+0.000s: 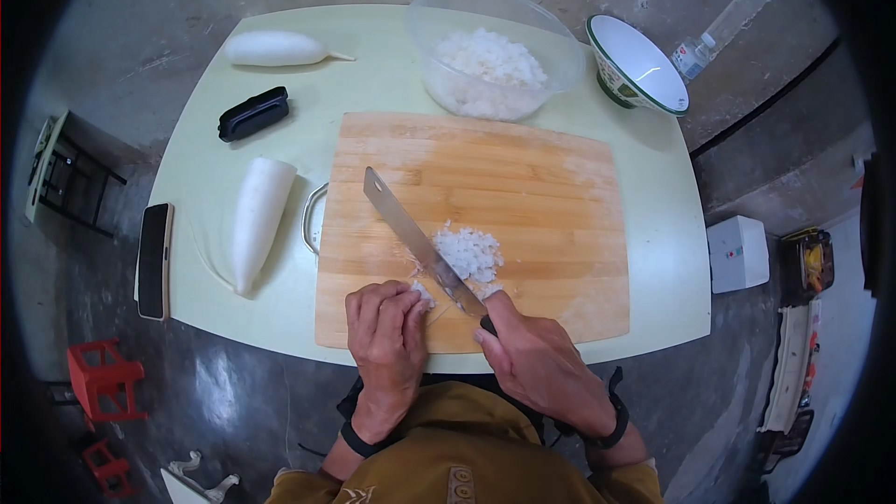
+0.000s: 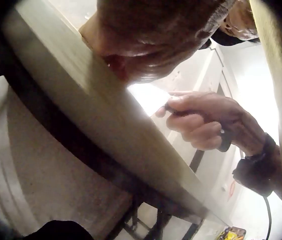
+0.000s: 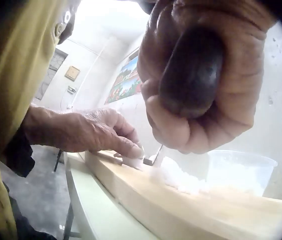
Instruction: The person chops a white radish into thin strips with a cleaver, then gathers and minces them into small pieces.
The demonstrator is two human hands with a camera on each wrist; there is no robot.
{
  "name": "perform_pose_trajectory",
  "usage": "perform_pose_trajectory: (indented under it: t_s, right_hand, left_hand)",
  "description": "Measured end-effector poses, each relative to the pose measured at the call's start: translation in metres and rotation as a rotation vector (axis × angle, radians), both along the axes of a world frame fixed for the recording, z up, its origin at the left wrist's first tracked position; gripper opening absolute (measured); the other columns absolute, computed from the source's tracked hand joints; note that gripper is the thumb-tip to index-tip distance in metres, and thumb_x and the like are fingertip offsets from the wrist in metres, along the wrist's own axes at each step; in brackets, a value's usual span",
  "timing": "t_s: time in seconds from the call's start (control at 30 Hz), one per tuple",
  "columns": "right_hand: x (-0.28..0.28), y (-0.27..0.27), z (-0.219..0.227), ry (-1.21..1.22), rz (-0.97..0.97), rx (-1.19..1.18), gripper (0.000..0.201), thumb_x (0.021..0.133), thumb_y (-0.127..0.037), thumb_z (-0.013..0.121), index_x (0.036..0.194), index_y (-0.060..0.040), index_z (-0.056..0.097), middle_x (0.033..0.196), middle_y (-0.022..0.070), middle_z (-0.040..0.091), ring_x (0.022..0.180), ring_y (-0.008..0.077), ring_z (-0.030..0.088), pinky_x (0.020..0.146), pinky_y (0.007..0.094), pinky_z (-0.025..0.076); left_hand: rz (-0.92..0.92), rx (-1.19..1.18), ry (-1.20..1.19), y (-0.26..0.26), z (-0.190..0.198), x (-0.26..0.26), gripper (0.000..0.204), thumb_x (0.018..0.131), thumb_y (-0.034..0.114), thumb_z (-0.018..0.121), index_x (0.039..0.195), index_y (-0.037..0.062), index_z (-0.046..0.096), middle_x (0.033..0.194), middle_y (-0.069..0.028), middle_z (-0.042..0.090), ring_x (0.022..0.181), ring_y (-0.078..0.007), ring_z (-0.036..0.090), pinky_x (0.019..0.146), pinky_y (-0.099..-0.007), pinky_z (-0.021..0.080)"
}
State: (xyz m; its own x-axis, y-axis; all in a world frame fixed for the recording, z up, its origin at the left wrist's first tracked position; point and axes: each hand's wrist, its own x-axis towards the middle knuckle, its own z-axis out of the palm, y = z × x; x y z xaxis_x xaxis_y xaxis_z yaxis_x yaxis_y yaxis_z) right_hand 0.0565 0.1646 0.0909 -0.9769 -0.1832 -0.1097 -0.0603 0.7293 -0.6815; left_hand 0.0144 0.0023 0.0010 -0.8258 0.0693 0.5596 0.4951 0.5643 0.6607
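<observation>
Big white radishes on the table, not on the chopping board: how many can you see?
2. The far radish lies near the far left corner of the table; the cut radish, its wide end flat, lies left of the chopping board.

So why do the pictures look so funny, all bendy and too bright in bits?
Head view: room curves round the table, corners black. Left wrist view: bright white glare behind the right hand, left hand dark in shadow. Right wrist view: chopped white pieces and plastic bowl washed out and blurry.
</observation>
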Motion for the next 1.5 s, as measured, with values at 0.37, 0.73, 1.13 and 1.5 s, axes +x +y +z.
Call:
perform_pose_trajectory:
  t_s: [0.37,0.73,1.13,1.5]
  right_hand:
    - [0.011,-0.003,0.015,-0.281,0.001,0.039,0.017,0.099,-0.016,0.051,0.103,-0.0043,0.039,0.083,0.0211,0.064,0.074,0.0451,0.062,0.063,0.0541,0.047]
    - [-0.004,-0.016,-0.01,-0.019,0.041,0.034,0.017,0.097,-0.01,0.054,0.105,-0.0012,0.042,0.071,0.0218,0.058,0.066,0.0465,0.058,0.058,0.053,0.042]
    - [0.009,-0.009,0.011,-0.132,-0.02,0.046,0.017,0.097,-0.015,0.054,0.1,-0.0038,0.041,0.076,0.0217,0.062,0.07,0.0436,0.062,0.058,0.0514,0.047]
    - [-0.003,-0.014,0.0,-0.101,0.071,0.047,0.018,0.096,-0.012,0.054,0.101,-0.0025,0.04,0.078,0.0201,0.064,0.069,0.044,0.061,0.058,0.0523,0.046]
  left_hand:
    - [-0.031,-0.037,0.019,-0.003,-0.003,-0.002,0.022,0.072,-0.008,0.075,0.089,0.0002,0.063,0.091,-0.0116,0.063,0.088,-0.0306,0.058,0.076,-0.0382,0.048]
    - [-0.05,-0.045,0.031,-0.003,-0.004,-0.003,0.024,0.071,-0.009,0.073,0.09,0.0001,0.063,0.091,-0.0115,0.062,0.087,-0.0314,0.057,0.076,-0.039,0.047]
    - [-0.053,-0.003,0.045,-0.008,-0.005,0.0,0.025,0.07,-0.006,0.077,0.091,-0.0009,0.065,0.094,-0.0127,0.064,0.088,-0.0315,0.06,0.075,-0.038,0.05]
    - [-0.073,-0.029,0.02,-0.006,-0.005,-0.002,0.025,0.07,-0.01,0.073,0.091,-0.0002,0.063,0.094,-0.0125,0.063,0.09,-0.0324,0.058,0.078,-0.0401,0.048]
